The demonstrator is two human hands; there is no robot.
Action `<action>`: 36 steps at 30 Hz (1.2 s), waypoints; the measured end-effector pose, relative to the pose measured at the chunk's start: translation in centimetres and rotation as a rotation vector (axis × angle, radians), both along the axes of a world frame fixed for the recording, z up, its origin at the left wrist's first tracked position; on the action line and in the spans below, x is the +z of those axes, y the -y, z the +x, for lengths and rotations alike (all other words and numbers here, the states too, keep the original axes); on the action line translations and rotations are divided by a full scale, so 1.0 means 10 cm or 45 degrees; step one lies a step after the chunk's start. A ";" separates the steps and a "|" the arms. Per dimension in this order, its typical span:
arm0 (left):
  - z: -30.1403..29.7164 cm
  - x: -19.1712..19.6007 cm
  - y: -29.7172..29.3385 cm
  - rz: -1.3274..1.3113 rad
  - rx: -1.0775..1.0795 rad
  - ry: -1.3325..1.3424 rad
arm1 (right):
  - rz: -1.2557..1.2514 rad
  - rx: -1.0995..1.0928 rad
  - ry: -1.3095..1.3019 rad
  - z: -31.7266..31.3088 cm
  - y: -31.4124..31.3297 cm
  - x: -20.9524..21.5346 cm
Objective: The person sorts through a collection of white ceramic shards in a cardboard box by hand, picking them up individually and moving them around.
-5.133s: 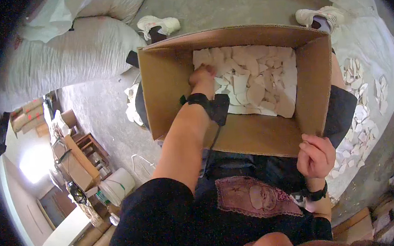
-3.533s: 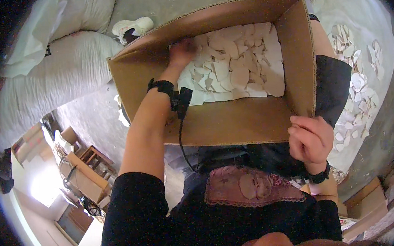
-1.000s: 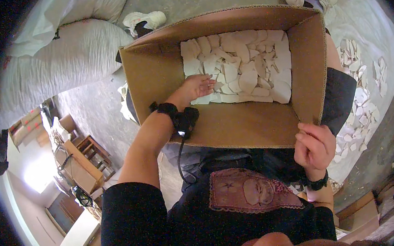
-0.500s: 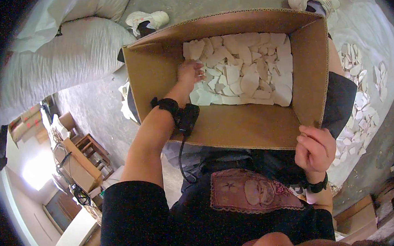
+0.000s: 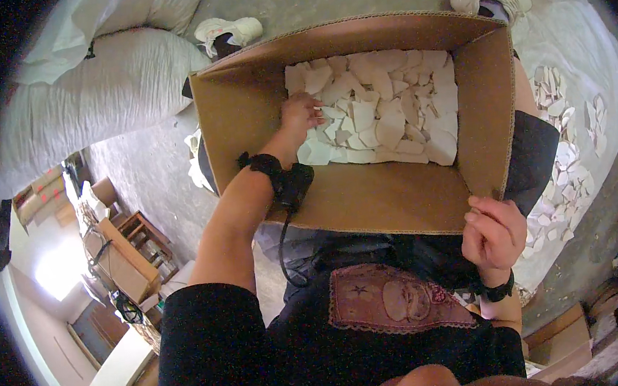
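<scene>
A deep cardboard box [image 5: 368,203] rests across my lap, its opening toward me. Flat, irregular white pieces [image 5: 391,125], like broken shards, cover its bottom in a loose layer. My left hand [image 5: 303,113] reaches inside along the left wall, its fingers apart over the pieces at that side; what lies right under the fingertips is hidden. At the near right corner, my right hand [image 5: 496,233] pinches the box's rim between thumb and curled fingers.
More white shards [image 5: 564,165] lie on a pale plastic sheet [image 5: 595,47] on the right. Stuffed white sacks [image 5: 108,89] fill the far left. A wooden stool [image 5: 146,238] and another carton [image 5: 122,266] stand at the left; a further carton [image 5: 564,343] sits at the lower right.
The box has shifted very slightly to the left and away. Both hands keep nearly the same places, the left one over the shards and the right one on the rim.
</scene>
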State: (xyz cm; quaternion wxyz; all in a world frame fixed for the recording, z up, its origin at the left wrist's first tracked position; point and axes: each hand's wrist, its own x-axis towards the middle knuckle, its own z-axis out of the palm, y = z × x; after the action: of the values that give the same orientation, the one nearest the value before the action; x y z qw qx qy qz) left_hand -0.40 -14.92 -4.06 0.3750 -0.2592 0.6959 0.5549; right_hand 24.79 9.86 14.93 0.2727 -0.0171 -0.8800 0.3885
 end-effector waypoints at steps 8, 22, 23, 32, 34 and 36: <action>0.05 0.07 -0.38 0.047 -0.039 0.005 | 0.057 -0.099 -0.007 0.00 0.01 -0.03; 0.07 -0.20 -0.33 -0.010 0.315 -0.016 | 0.022 -0.097 0.010 0.02 0.00 -0.05; 0.09 -0.13 -0.36 -0.021 0.317 -0.010 | 0.026 -0.092 0.011 0.02 0.00 -0.04; 0.19 -0.07 -0.44 0.175 0.364 0.154 | 0.029 -0.085 0.014 0.02 0.00 -0.03; 0.21 -0.07 -0.45 0.249 0.427 0.163 | 0.025 -0.086 0.013 0.02 0.00 -0.03; 0.22 -0.11 -0.48 0.267 0.471 0.137 | 0.024 -0.090 0.005 0.01 0.01 -0.03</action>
State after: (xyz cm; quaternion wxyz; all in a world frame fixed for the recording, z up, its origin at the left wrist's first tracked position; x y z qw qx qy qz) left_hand 1.80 -10.11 -5.16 0.3282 -0.3712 0.5540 0.6690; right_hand 24.88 9.81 14.62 0.2848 -0.0463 -0.8829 0.3705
